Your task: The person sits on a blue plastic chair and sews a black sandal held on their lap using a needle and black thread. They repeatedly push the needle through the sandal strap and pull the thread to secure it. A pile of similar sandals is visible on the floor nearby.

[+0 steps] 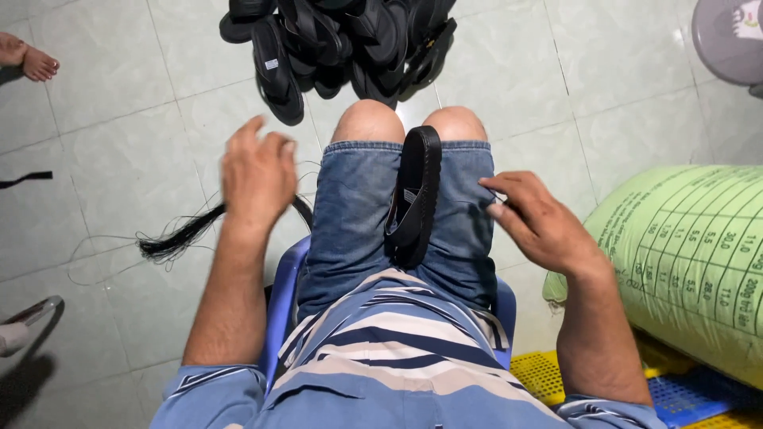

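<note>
Resting between two hands (258, 171) (540, 218): one sandal (415, 195)

Black sandal (415, 199): matt rubber-like foam, ribbed edge. Shorts (354, 214): faded blue denim. Floor (119, 119): glossy pale tile is seen. Sack (691, 254): green woven plastic, slight sheen. Chair (282, 294): smooth blue plastic. Shirt (397, 357): striped cloth.
</note>
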